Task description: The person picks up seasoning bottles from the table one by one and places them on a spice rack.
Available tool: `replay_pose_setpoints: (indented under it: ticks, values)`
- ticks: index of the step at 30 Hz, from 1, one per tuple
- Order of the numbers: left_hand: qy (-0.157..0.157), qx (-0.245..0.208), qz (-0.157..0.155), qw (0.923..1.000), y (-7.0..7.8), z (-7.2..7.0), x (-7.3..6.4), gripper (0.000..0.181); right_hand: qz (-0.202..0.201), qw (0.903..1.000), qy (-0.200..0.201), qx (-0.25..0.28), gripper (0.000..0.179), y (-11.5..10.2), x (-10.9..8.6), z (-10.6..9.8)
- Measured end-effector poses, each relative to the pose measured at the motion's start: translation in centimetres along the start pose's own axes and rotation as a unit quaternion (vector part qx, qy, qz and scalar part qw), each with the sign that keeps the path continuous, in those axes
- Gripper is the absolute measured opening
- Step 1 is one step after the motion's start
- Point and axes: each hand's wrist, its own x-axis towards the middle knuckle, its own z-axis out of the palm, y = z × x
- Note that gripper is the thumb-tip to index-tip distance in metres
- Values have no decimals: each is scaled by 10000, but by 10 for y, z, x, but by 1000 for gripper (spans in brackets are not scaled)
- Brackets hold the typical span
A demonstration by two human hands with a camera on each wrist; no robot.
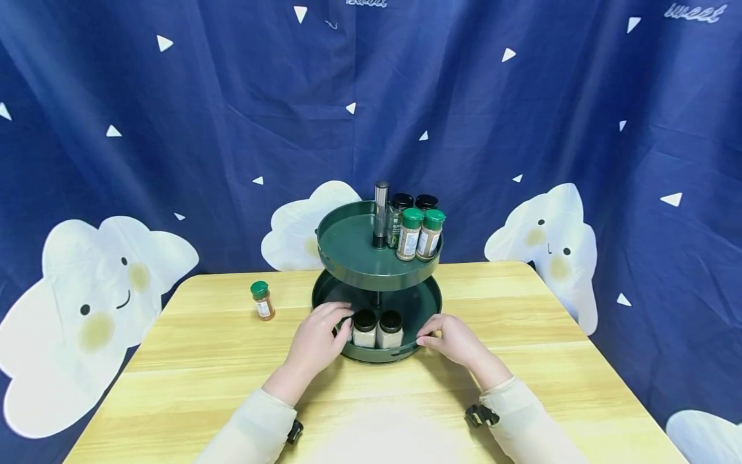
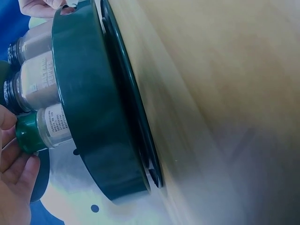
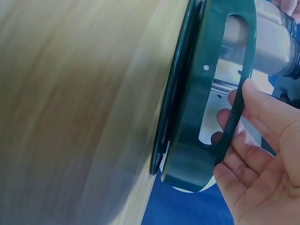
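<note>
A dark green two-tier turntable rack stands on the table. At the left of its lower tier my left hand holds a small spice jar by its green cap, fingers about the cap. The jar stands inside the rim, mostly hidden in the head view. Beside it are two black-capped jars of pale powder. At the right, my right hand pinches the lower tier's rim at the slotted handle, thumb outside and fingertips through the slot.
Two green-capped jars and two black-capped jars stand at the right of the upper tier, beside the central post. Another green-capped spice jar stands on the table to the left. A blue curtain hangs behind.
</note>
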Motion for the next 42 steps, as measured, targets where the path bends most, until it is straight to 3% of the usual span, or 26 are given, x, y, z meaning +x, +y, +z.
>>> replay_pose_setpoints:
  ticks: [12, 22, 32, 42]
  values:
    - [190, -3, 96, 9998, 0, -7, -1, 15, -33, 10000, 15, -18, 4, -1, 1, -1]
    - [90, 143, 179, 9997, -5, -10, -2, 17, -20, 10000, 6, -7, 5, -2, 1, -2]
    - [276, 264, 282, 9989, -12, -20, 0, 19, -81, 9999, -9, -76, 4, 0, 1, -2]
    - [218, 359, 117, 9991, -17, -30, 1, 21, -122, 9999, -37, -33, 4, 0, 1, -3]
